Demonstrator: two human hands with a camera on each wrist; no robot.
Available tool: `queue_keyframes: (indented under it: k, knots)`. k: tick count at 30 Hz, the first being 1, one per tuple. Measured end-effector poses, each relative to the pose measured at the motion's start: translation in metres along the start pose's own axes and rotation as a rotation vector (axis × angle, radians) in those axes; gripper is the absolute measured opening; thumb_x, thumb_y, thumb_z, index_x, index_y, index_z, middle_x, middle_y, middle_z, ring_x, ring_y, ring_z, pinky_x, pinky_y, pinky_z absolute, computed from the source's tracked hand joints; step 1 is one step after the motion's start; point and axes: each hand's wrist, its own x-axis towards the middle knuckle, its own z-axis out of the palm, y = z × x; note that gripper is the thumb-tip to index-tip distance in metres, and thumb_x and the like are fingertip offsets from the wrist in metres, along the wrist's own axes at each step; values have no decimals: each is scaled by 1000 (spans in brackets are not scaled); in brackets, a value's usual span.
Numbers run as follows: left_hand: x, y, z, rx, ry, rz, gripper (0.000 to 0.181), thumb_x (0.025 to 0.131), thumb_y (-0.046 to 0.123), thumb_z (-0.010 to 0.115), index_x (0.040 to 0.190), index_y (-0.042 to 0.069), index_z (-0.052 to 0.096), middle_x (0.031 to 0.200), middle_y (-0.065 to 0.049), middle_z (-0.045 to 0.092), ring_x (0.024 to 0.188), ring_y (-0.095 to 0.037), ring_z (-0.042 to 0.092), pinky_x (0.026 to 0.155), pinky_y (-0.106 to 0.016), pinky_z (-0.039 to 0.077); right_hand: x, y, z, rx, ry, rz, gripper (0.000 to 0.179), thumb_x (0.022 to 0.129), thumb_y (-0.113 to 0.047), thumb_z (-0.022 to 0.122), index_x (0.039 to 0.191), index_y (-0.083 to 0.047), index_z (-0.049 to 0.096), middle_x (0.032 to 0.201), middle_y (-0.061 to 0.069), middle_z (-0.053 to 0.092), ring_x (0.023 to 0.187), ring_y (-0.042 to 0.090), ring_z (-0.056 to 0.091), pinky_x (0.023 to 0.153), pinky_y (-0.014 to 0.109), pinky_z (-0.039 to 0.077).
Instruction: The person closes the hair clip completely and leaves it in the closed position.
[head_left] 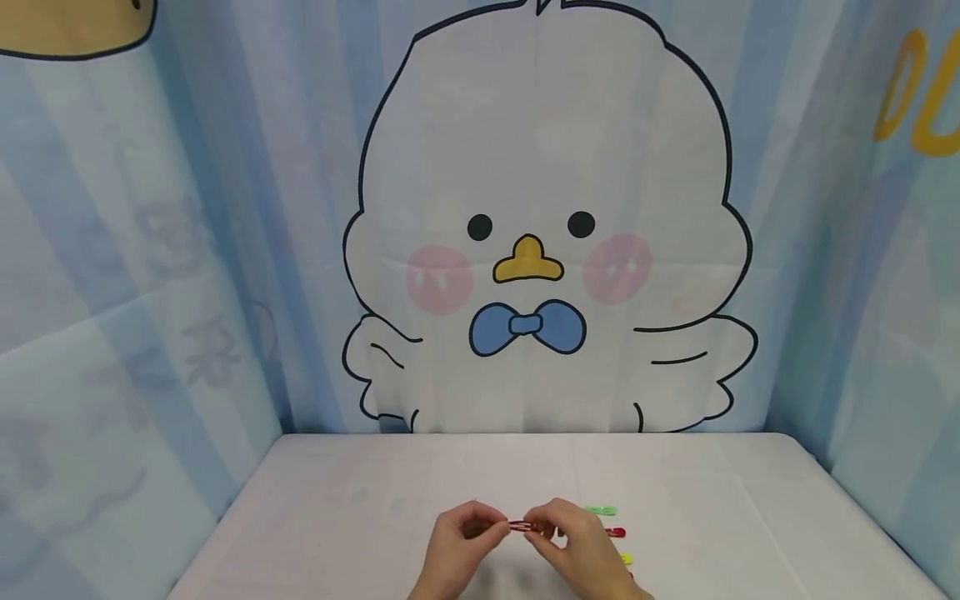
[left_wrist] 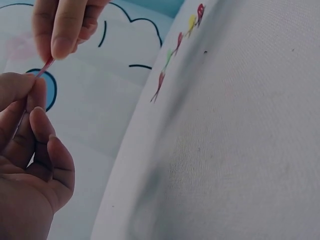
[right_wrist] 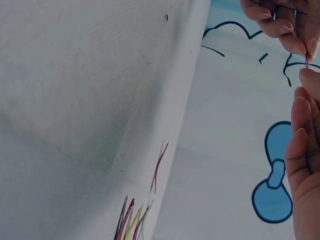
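Above the table, a slim red snap hair clip (head_left: pixel 522 526) is stretched between both hands. My left hand (head_left: pixel 459 546) pinches one end with thumb and forefinger. The other end is pinched by the fingers of my right hand (head_left: pixel 581 546), which cover part of it. In the left wrist view the clip (left_wrist: pixel 45 67) shows as a thin strip between the two sets of fingertips. Beyond my right hand lie more snap clips: a green clip (head_left: pixel 601 510), a red clip (head_left: pixel 616 532) and a yellow clip (head_left: pixel 627 559), the lower ones partly hidden by that hand.
A white-covered table (head_left: pixel 337 508) lies beneath the hands. In the left wrist view, several clips form a row, with a dark red clip (left_wrist: pixel 159 86) at one end. Behind the table hangs a blue-striped curtain (head_left: pixel 300 250) printed with a white cartoon bird (head_left: pixel 540 150).
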Motion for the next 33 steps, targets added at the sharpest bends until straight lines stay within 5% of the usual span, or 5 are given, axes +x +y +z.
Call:
queue_keyframes:
  k: [22,33]
  knots:
    - [6,-6,-10,62,0,-6,25,95,19,72,115,5,69,104,-2,71,97,-19,65,79,-38,52,5,13,-10,-51,84,-40,29,75,4,85,89,-18,72,82,-18,63,69,-1,57,58,30,52]
    - [6,-5,-27,109,-3,16,33,93,20,74,121,3,67,104,-3,70,96,-19,62,77,-36,49,12,18,-22,-67,11,77,21,80,-3,84,89,-19,74,81,-18,62,70,1,54,59,23,48]
